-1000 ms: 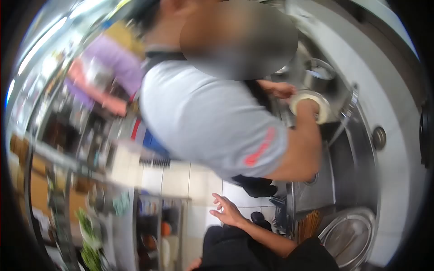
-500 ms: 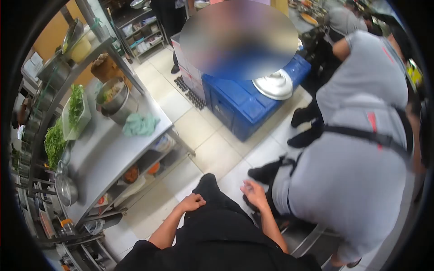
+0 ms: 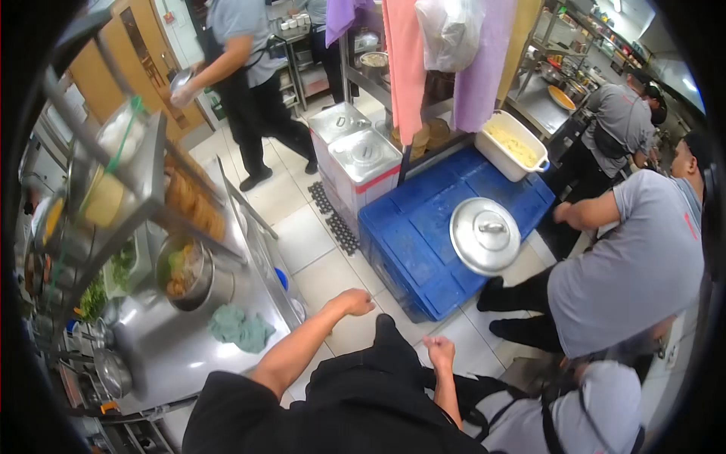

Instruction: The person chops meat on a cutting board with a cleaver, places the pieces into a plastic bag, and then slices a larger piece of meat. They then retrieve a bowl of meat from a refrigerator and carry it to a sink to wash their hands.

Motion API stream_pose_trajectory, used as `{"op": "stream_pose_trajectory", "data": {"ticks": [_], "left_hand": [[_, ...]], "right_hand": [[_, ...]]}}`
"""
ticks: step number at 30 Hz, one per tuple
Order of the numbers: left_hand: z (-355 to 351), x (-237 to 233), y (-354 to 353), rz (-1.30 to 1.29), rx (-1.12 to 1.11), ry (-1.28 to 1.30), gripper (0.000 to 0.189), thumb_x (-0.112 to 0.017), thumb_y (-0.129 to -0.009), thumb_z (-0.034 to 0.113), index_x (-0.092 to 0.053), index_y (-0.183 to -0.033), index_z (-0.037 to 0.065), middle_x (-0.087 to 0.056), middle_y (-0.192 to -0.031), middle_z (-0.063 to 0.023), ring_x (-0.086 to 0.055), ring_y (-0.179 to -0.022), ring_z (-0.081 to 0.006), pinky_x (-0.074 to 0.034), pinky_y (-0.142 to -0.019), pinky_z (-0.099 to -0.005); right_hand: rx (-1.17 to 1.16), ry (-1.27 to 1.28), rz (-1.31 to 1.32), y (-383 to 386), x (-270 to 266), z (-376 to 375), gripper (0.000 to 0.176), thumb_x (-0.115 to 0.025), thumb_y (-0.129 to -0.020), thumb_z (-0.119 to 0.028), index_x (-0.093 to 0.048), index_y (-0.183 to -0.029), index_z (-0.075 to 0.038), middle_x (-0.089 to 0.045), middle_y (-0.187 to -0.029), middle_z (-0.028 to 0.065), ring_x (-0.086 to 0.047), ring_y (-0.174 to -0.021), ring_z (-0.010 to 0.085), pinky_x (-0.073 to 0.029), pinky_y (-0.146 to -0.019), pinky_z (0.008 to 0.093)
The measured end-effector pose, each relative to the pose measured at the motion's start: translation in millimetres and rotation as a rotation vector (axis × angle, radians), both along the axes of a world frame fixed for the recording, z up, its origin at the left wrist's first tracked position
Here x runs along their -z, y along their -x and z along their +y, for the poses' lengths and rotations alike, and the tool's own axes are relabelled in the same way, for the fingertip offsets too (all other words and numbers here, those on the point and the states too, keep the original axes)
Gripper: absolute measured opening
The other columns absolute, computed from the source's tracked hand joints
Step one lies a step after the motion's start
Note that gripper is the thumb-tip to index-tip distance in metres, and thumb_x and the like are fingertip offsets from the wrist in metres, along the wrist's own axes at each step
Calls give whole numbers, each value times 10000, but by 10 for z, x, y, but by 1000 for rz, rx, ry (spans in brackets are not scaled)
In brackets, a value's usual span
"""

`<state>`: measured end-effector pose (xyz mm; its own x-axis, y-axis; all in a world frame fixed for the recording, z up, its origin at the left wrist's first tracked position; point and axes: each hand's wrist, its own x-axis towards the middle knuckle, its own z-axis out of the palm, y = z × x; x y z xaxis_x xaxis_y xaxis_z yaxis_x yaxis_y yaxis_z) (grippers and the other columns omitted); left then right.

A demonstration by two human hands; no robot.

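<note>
My left hand (image 3: 354, 303) hangs over the tiled floor, between the steel table and a large blue lidded bin. Its fingers are curled in and nothing shows in them. My right hand (image 3: 440, 352) is loosely closed in front of my right thigh, and I see nothing in it. Neither hand touches anything. Ahead of them stands the blue bin (image 3: 408, 227), with a round silver pot lid (image 3: 485, 236) lying on top. A white tub of pale yellow food (image 3: 514, 145) sits on its far end.
On the left steel table (image 3: 174, 363) are a green cloth (image 3: 240, 328) and a pot of food (image 3: 184, 272). Co-workers in grey shirts stand close on my right (image 3: 628, 257) and ahead (image 3: 246, 68). Lidded steel containers (image 3: 367, 155) and black floor matting (image 3: 333, 218) lie beyond.
My view has moved forward, bringing the blue bin and its lid closer. My right hand's fingers have curled in. A co-worker holding a container now shows at the upper left.
</note>
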<state>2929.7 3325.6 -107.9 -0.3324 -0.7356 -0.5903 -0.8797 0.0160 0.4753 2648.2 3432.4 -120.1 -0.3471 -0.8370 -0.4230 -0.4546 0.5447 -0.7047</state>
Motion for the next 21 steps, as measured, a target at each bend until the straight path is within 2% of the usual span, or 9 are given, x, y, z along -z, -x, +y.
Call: {"op": "stream_pose_trajectory", "data": {"ticks": [2,3,5,8,10,13,17,19,21], "left_hand": [[-87,-28,-299,-18,-21,-31,453,-502,-866,400,-661,-1068,27,-644,-1079,-214,-591,-1051,-377,-458,-922,-441],[-10,15,-447,-1,-87,-32,453,-500,-862,398,-670,-1039,17,-654,-1041,-220,-602,-1018,-389,-459,-914,-441],[188,38,-709,26,-263,-77,446,-520,-857,398,-669,-1050,24,-651,-1058,-219,-604,-1024,-377,-462,-908,-439],[391,-239,-876,6,-473,-146,416,-553,-857,383,-671,-1060,39,-658,-1055,-210,-612,-1025,-361,-467,-900,-421],[412,-340,-949,45,-752,-273,392,-583,-858,369,-673,-1069,52,-665,-1051,-197,-620,-1029,-340,-467,-897,-405],[361,-46,-1188,125,-893,-260,389,-587,-865,373,-674,-1075,57,-670,-1050,-187,-623,-1030,-330,-467,-898,-399],[-320,308,-1596,148,-911,-277,446,-585,-868,411,-662,-1096,35,-681,-996,-183,-641,-974,-285,-475,-866,-358],[-778,488,-1860,126,-844,-296,458,-578,-872,416,-662,-1084,19,-681,-991,-193,-643,-977,-301,-478,-866,-373],[-1311,657,-2159,138,-811,-255,421,-589,-844,392,-677,-1057,40,-659,-1063,-212,-612,-1048,-355,-458,-917,-415]], "right_hand": [[-148,134,-23,-202,-3,-942,408,-697,-802,-331,-516,-592,-31,-467,-513,79,-392,-523,172,-356,-517,394],[-172,244,-14,-350,-22,-1419,319,-685,-815,-298,-585,-683,-24,-546,-599,91,-478,-569,194,-411,-576,379],[-233,450,-111,-640,-7,-2365,317,-677,-821,-250,-660,-1066,-48,-660,-1058,132,-621,-998,263,-478,-864,347],[-268,548,-112,-1157,-192,-3746,626,-752,-740,-279,-532,-1263,-15,-602,-1165,197,-571,-1087,327,-434,-950,398],[-121,532,-41,-1427,-182,-4532,771,-800,-663,-336,-495,-1289,-3,-579,-1157,218,-536,-1103,382,-403,-984,440],[101,452,185,-1777,-390,-5367,844,-831,-579,-409,-518,-1254,-10,-563,-1157,251,-508,-1133,404,-374,-1005,481],[194,384,158,-1845,-599,-5913,762,-773,-606,-533,-581,-1134,-18,-576,-1181,192,-569,-1081,399,-462,-910,508],[315,279,398,-1865,-691,-6026,731,-740,-630,-568,-598,-1141,-65,-597,-1163,155,-605,-1024,406,-506,-824,524],[197,199,544,-1679,-483,-6182,670,-726,-647,-554,-610,-1141,-118,-606,-1152,144,-616,-1003,399,-514,-787,529]]}}
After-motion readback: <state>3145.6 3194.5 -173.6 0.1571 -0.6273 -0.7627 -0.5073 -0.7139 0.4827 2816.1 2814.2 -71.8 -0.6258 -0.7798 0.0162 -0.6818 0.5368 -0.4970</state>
